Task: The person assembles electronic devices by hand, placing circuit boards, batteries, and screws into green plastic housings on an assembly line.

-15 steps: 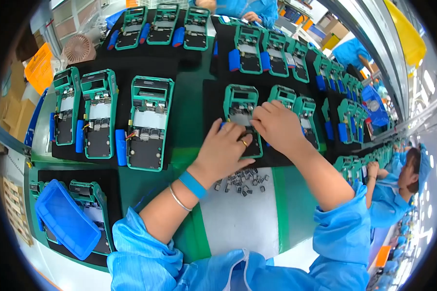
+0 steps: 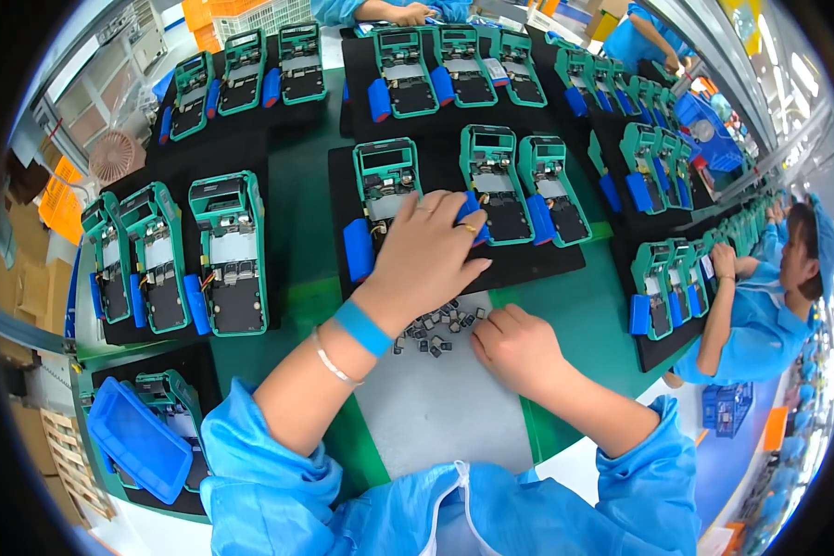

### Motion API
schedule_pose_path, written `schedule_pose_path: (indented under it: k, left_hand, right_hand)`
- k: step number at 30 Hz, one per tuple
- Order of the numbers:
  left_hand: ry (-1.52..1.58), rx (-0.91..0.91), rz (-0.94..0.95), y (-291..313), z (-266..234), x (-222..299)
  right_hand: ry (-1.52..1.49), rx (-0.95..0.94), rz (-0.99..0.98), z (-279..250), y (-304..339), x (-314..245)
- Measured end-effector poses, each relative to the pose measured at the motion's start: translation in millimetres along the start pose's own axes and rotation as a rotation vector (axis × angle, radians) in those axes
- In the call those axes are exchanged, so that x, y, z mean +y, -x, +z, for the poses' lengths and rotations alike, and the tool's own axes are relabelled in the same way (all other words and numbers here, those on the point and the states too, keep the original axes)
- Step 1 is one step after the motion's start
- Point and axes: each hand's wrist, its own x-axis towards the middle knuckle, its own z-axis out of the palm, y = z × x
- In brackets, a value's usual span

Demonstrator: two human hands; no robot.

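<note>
My left hand [image 2: 426,243] lies over the lower part of a green handheld device housing [image 2: 386,159], its fingers stretched out and the thumb apart. That housing stands face up with circuit parts showing inside; a blue wrapped battery [image 2: 358,248] lies beside its left edge. Part of the housing is hidden under my fingers. Close to a pile of small dark square parts [image 2: 433,345] on a grey mat [image 2: 445,408], my right hand [image 2: 521,350] is closed, fingertips together at the pile's right edge. Whatever they pinch is hidden.
Rows of similar green housings [image 2: 227,250] with blue batteries lie on black mats across the green table. A blue bin [image 2: 141,440] rests tilted on housings at the near left. Co-workers' arms [image 2: 721,306] show at the right and far side. A fan [image 2: 116,156] stands far left.
My right hand has come down from the housing to the pile of small parts. The left hand remains over the housing. The whole view has shifted.
</note>
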Motion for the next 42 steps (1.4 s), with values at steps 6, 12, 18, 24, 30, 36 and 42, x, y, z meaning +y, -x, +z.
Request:
schedule_pose_path:
  k: [6,12,18,24,30,36,42]
  left_hand:
    - [-0.090,-0.079,-0.030,-41,56,5]
    - [-0.100,-0.159,-0.009,-40,56,-4]
    - [-0.085,-0.092,0.029,-19,43,-6]
    - [-0.061,-0.108,-0.042,-16,37,-2]
    - [-0.058,-0.090,-0.043,-13,39,-7]
    - [-0.016,0.005,-0.038,-16,42,-6]
    - [-0.001,-0.011,-0.038,-13,41,-8]
  right_hand:
    - [-0.304,-0.336,0.308,-28,-8,9]
    - [-0.194,-0.040,-0.157,-15,11,26]
    - [0.008,-0.119,-0.453,-21,-5,30]
    - [0.135,-0.298,-0.533,-34,-22,25]
    - [-0.183,0.165,-0.273,-60,-96,81]
    - [0.053,0.248,-0.283,-16,-133,125]
    - [0.167,0.210,-0.322,-4,-144,130]
